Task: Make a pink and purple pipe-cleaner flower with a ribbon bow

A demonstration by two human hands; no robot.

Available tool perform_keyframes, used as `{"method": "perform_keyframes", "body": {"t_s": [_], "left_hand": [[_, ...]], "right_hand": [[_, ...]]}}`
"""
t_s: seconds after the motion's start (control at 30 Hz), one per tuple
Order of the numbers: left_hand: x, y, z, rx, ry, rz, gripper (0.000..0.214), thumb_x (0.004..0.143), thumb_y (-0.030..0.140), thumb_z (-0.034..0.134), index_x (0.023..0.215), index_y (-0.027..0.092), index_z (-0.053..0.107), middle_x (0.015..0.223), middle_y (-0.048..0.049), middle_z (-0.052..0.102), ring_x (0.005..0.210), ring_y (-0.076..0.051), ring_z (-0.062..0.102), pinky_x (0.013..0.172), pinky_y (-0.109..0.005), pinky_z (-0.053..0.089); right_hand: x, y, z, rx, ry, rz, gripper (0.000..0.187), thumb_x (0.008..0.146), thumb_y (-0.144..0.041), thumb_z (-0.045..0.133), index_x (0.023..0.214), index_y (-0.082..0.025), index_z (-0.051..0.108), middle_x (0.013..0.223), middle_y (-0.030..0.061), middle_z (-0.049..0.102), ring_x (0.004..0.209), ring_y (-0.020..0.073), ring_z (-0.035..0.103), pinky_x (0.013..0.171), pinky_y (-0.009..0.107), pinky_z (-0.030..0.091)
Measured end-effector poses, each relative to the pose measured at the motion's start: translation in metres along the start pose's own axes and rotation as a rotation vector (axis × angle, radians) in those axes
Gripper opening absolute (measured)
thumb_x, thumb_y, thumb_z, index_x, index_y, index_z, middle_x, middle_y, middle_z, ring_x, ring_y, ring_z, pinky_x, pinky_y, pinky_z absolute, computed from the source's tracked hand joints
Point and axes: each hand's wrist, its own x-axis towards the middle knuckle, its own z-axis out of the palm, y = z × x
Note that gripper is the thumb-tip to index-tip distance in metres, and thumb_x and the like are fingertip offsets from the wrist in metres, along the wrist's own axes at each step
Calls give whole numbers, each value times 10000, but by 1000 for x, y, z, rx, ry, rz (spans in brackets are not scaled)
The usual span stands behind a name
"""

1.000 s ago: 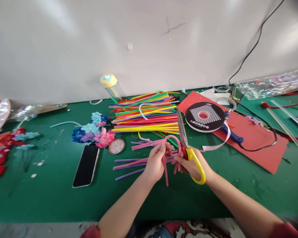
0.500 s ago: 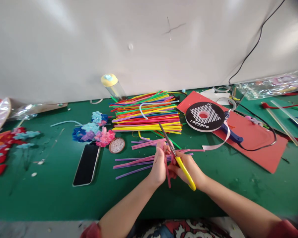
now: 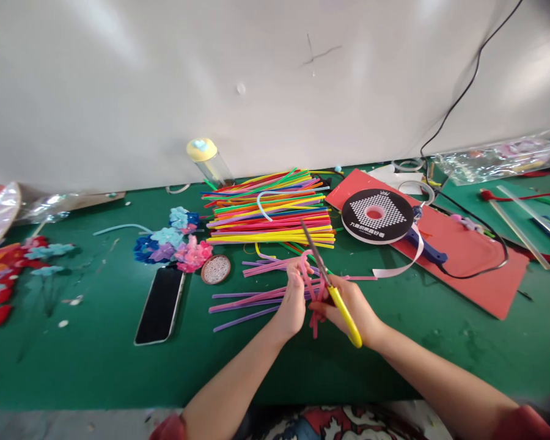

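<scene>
Between my two hands is a pink pipe cleaner (image 3: 315,327), bent into loops, its tail hanging below the fingers. My left hand (image 3: 294,299) pinches its left side. My right hand (image 3: 351,308) grips the crossing of the loops with thumb and fingertips. Scissors with yellow handles (image 3: 346,315) are tucked in that same right hand, blades pointing up and away to the left. Loose pink and purple pipe cleaners (image 3: 242,302) lie beside and beneath the left hand. Behind the hands spreads a large pile of multicoloured pipe cleaners (image 3: 270,220).
Left of the hands are a phone (image 3: 160,305), a small dish of beads (image 3: 216,269) and fuzzy flowers (image 3: 195,252). A ribbon spool (image 3: 376,215) and a glue gun (image 3: 426,245) rest on a red board (image 3: 476,263) to the right. A yellow-lidded bottle (image 3: 206,160) stands by the wall.
The pink pipe cleaner's loop has come up and opened out between the fingers, and its tail has risen slightly. The scissors have shifted a little to the right. Both hands keep nearly the same place.
</scene>
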Motion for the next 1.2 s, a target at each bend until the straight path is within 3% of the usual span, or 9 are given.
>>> {"method": "perform_keyframes", "body": {"t_s": [0.1,0.2,0.3,0.47,0.6,0.83,1.2], "left_hand": [[7,13,-6,-12,-51,47,438,823,570,336,839,173,521,824,-36,554,739,-142,528,703,-283,439],[11,25,-10,65,-188,-97,324,819,429,473,699,151,590,671,-25,576,639,-136,541,641,-273,439],[11,32,-9,77,-267,-167,259,779,378,546,685,149,622,647,-23,605,620,-153,584,631,-291,464],[7,32,-3,36,-296,-223,229,683,348,664,758,134,633,629,-9,631,564,-141,612,610,-280,490],[6,32,0,34,-344,-257,270,665,368,675,683,104,627,596,-21,630,552,-132,618,594,-254,491],[4,31,1,-14,-331,-349,298,652,385,685,661,102,592,608,-35,647,594,-150,651,550,-220,472],[5,18,5,-206,-229,-459,376,545,418,751,625,104,559,588,-25,626,477,-101,596,456,-182,402]], "right_hand": [[3,-9,-9,169,115,15,327,595,-264,712,606,-208,390,477,-58,533,431,125,555,425,228,449],[7,-12,-18,250,219,11,317,599,-286,713,599,-206,407,401,-83,466,337,83,439,343,202,359],[10,-11,-23,275,300,-12,318,604,-314,707,589,-205,409,379,-92,424,308,69,373,318,204,317],[9,-12,-20,246,279,-13,304,562,-321,731,587,-190,458,393,-78,458,322,74,397,314,203,323],[9,-13,-19,262,261,-47,274,572,-311,725,593,-184,483,440,-56,512,357,86,444,339,210,365],[9,-14,-17,362,350,-86,339,569,-279,738,624,-200,413,475,-62,554,362,89,484,367,212,418],[6,-9,-15,219,437,-138,364,589,-344,732,637,-204,400,622,-9,639,469,141,599,440,252,502]]}}
